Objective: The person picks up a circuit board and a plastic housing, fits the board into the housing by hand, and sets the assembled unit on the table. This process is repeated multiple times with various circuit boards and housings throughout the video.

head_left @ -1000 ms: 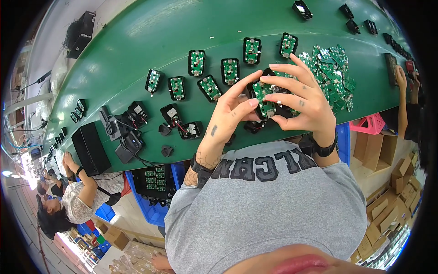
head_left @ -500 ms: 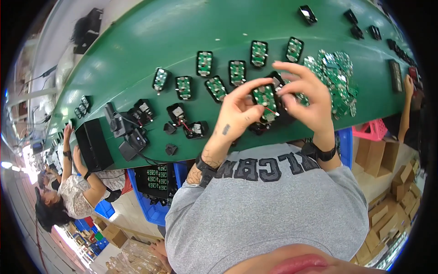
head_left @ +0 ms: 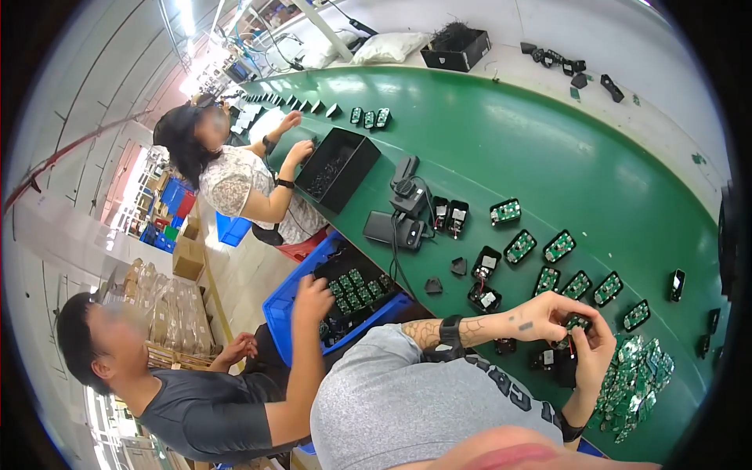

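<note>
Both my hands meet over the right part of the green bench, around a small black housing with a green circuit board point(head_left: 578, 322) in it. My left hand point(head_left: 547, 312) is closed on the housing, its thumb and fingers bent round the sides. Fingers of my right hand point(head_left: 593, 356) are pressed together at the lower edge of the same housing; whether a wire is pinched there is too small to make out. Just below my hands lie black housings point(head_left: 542, 359). Beside my right hand spreads a heap of loose green circuit boards point(head_left: 633, 384).
Several housings with boards, one being point(head_left: 559, 246), lie beyond my hands. Opened housings point(head_left: 486, 262), black devices with cables point(head_left: 407, 192) and a black box point(head_left: 338, 168) stand leftward. A person reaches over a blue crate point(head_left: 283, 301); another person point(head_left: 243, 180) works further along the bench.
My view has swung left, bringing a person beside the blue crate into sight. My right hand, spread apart from the housing before, has closed in at it. My left hand keeps its hold.
</note>
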Motion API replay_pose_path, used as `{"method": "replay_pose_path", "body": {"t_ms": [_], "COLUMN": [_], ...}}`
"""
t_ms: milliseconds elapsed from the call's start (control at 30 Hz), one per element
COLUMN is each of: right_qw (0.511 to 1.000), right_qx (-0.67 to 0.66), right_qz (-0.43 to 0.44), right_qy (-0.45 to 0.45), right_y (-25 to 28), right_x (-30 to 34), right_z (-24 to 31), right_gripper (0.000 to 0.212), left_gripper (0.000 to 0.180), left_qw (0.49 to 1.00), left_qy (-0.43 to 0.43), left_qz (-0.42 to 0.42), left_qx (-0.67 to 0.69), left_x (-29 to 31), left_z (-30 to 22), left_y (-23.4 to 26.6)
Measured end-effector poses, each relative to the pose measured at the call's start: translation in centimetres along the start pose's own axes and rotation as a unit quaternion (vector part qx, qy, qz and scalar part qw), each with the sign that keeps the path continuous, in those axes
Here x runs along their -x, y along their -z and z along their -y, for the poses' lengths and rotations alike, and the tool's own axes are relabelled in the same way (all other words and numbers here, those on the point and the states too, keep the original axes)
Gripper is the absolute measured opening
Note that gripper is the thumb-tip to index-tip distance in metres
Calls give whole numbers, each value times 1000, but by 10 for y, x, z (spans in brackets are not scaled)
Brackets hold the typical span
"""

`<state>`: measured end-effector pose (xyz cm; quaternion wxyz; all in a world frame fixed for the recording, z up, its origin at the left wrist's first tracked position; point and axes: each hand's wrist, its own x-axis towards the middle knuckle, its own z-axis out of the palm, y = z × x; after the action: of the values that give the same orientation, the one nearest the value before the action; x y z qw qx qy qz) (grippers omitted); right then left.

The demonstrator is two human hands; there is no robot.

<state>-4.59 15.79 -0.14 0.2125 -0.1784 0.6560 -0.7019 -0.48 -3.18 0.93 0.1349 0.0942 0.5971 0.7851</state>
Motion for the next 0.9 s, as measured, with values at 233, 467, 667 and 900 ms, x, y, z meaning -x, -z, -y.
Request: {"method": "replay_pose_path", "body": {"t_ms": [233,467,667,900], "right_qw": [1000,847,807,812], "right_qx": [-23,461,544,528], "right_qz": [-11,-263,-228,-248], "right_qy": [10,24,-21,-18], "right_y": [39,135,123,124], "right_x": [7,58,64,63], "right_z": [5,-35,-52,-54], "right_gripper": [51,31,38,34], "left_gripper": [55,49,49,48], "left_qw": [993,914,901,838], "left_qy": [-17,-47,77,67], "left_qz": [-48,-278,-267,-312], "left_qx": [-108,-293,-334,-443], "left_x": [6,33,38,34], "left_z": [-28,-55,-56,-48], "left_y": [16,118,152,164]}}
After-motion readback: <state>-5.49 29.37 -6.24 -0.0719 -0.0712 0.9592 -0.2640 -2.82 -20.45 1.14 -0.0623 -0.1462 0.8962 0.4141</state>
